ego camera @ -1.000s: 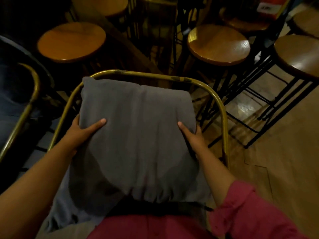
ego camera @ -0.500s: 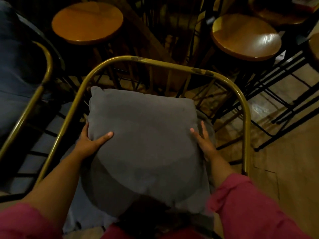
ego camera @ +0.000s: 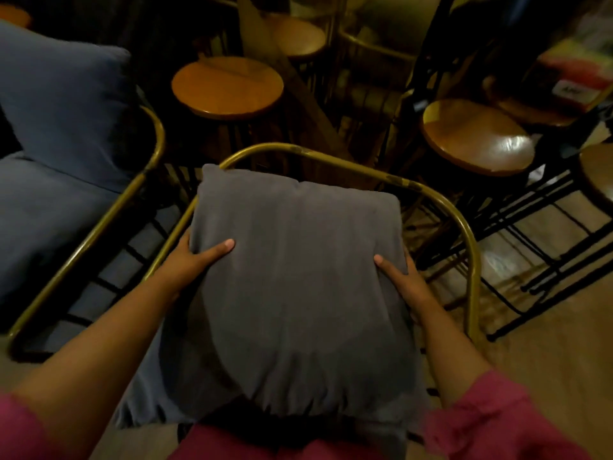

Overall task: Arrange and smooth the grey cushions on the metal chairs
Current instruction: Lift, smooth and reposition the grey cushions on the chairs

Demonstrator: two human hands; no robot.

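Cushion work in a dim room: I hold a grey cushion [ego camera: 295,280] in front of me, over the seat of a brass-coloured metal chair [ego camera: 457,224] whose curved tube frame rings it at the far edge and both sides. My left hand [ego camera: 195,263] clasps the cushion's left edge, thumb lying across the top face and fingers tucked out of sight behind it. My right hand [ego camera: 403,280] grips the right edge the same way, thumb on top, fingers wrapped around the side. The cushion's far corners sit just inside the bend of the frame; its near edge hangs toward my lap, where pink sleeves [ego camera: 497,423] show at both forearms. A second grey layer of fabric [ego camera: 139,393] peeks out beneath the cushion at the lower left. To the left stands another metal chair [ego camera: 146,174] carrying blue-grey cushions [ego camera: 63,91], one propped upright against its back, one flat on the seat. Beyond, round wooden stools [ego camera: 229,86] on black wire legs crowd the wooden floor [ego camera: 547,353], one with a glossy seat at the right.
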